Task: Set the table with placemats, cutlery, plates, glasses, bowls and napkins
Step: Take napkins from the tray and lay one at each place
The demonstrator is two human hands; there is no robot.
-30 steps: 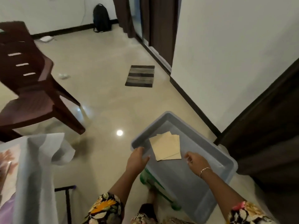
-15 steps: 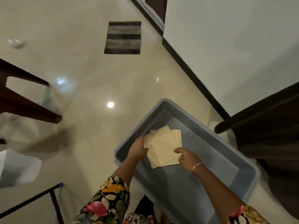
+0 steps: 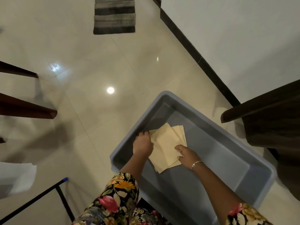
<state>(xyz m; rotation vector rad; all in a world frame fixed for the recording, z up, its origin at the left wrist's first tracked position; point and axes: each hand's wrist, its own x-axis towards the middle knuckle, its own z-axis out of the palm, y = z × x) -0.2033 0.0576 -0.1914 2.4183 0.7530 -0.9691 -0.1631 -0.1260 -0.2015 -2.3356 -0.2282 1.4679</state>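
- I am leaning over a grey-blue plastic tub (image 3: 219,159) that is sitting on the tiled floor (image 3: 97,62). Both my forearms are angling forward and down into it.
- My left grip (image 3: 142,144) is clasping the stack of beige napkins (image 3: 165,143). The back of the hand is facing up, the knuckles are bending, and the fingertips are curling over the stack's far left corner. This grip is sitting just beside the tub's left wall.
- My right grip (image 3: 186,154) is pinching the opposite edge of the stack. The thumb is lying across the top sheet and the fingers are tucking under the near right corner. The wrist is turning inward, and a thin bracelet (image 3: 195,164) is hanging on it.
- The napkins are lying between my two grips, slightly fanned so that several edges are showing. I cannot tell whether they are touching the tub's bottom or lifting clear of it.
- Floral sleeves (image 3: 120,192) are covering my upper arms, and the forearms are showing bare.
- A striped mat (image 3: 114,15) is lying on the floor well beyond both grips.
- Two dark red chair legs (image 3: 27,109) are standing well apart to the left of my left grip.
- A dark wooden piece of furniture (image 3: 267,119) is standing past the tub's rim, to the right of my right grip.
- A black metal frame (image 3: 61,192) with a blue tip and a blurred white sheet (image 3: 16,176) are showing below and left of my left grip.
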